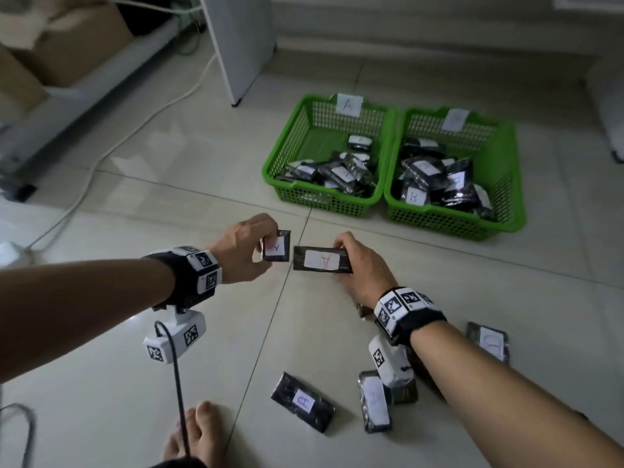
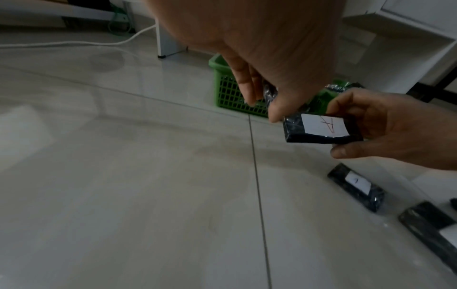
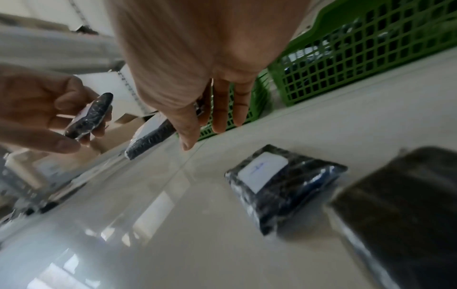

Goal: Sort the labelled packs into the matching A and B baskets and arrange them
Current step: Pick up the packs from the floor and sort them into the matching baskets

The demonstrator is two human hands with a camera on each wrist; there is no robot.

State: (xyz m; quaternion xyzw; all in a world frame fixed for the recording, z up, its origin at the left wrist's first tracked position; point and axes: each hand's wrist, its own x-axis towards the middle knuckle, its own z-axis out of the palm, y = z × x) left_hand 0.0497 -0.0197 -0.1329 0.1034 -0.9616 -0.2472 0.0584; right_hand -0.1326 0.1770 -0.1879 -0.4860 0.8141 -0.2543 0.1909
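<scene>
Our left hand (image 1: 241, 246) pinches a small pack marked A (image 1: 277, 246) above the floor (image 1: 169, 184). Our right hand (image 1: 363, 265) grips a longer A pack (image 1: 322, 260) just beside it. The two green baskets, A basket (image 1: 297, 130) and B basket (image 1: 506, 170), sit side by side farther off, both holding packs. More packs (image 1: 302, 401) lie on the floor near us.

Two small black plastic-wrapped packs with white "A" labels are up off the tiled floor: the left-hand pack (image 1: 277, 246) and, just beside it, the longer right-hand pack (image 1: 322, 260). Four more black packs (image 1: 303, 401) lie loose on the floor nearer the person. The green mesh A basket (image 1: 305, 130) and B basket (image 1: 506, 170) sit side by side, both holding piles of packs.
</scene>
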